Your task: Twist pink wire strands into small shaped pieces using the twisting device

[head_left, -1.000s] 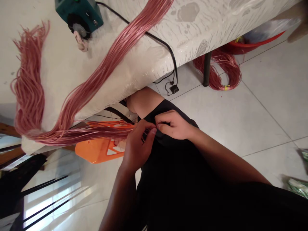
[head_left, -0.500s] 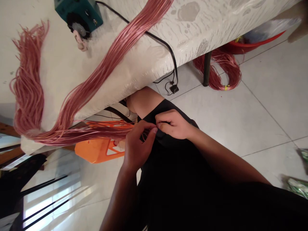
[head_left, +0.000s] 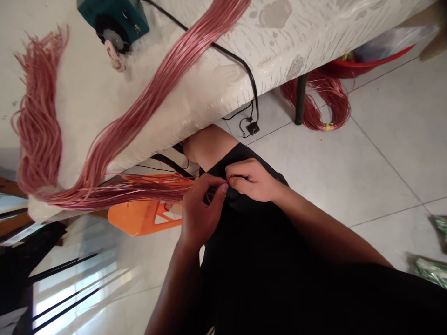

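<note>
My left hand (head_left: 202, 204) is holding the pink strands (head_left: 150, 191), which are running from the desk (head_left: 84, 102) to my lap (head_left: 249, 221); my right hand (head_left: 252, 181) is pinching narrowly beside the left, on what exactly I cannot tell.

Before you, coppery-pink strands (head_left: 164, 79) cross a whitish tablecloth (head_left: 272, 56) patterned with grey blotches and streaks, with a teal machine (head_left: 134, 11) and black cord (head_left: 239, 59) on it. Below the tablecloth's near edge, your shorts (head_left: 233, 154) are black, the openwork plastic piece (head_left: 132, 218) orange, the basin (head_left: 363, 70) red and the coil (head_left: 340, 107) reddish with a yellow tie (head_left: 328, 127).
</note>
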Demonstrator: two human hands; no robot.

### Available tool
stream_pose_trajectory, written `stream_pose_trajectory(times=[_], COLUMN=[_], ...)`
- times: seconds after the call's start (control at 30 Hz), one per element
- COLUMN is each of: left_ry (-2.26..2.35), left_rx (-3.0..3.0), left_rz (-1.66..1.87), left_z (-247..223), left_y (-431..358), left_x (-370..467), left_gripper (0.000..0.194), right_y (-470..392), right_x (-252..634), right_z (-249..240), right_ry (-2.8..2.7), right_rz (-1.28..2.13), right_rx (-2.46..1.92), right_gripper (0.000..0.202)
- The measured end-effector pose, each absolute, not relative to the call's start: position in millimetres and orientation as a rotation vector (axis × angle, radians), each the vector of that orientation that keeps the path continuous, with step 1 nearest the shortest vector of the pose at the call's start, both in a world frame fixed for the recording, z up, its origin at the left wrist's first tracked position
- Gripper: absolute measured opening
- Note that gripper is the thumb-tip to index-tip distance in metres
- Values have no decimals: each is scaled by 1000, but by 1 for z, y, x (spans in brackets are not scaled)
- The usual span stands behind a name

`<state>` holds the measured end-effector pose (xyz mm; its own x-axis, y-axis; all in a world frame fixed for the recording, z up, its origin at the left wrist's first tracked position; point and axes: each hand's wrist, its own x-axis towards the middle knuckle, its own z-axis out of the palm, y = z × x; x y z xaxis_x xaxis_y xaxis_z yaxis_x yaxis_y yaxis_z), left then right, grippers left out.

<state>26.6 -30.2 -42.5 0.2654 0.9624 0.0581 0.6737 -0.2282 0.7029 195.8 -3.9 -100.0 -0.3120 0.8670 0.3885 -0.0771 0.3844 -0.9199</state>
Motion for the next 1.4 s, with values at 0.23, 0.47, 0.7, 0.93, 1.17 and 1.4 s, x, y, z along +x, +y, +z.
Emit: stream_pose_trajectory(times=[0.23,0.47,0.7,0.93,1.17,1.4], left_ry=[1479,1385,1328,1254,1208,1302], left_rx=[1983,2340,2632,2672,2687,2561], left_rz=[644,498,48,-8,-110,-34], left_z=[-42,-23,3,6,8,3], left_y=[-29,-13,7,10,15,16], left_x=[27,27,30,31,31,32], left_gripper=[5,6,12,21,24,19], right_y=[-5,-6,-11,-10,-9,-8], right_x=[195,188,181,182,185,187], right_z=[-101,-105,-111,-111,-109,-111], right_ry=[-1610,-1646,-1734,-1766,-1816,-1863], right_rz=[1108,965,801,792,822,834], right_rx=[-722,-813,-890,-884,-862,-852], right_gripper=[26,28,24,24,24,23])
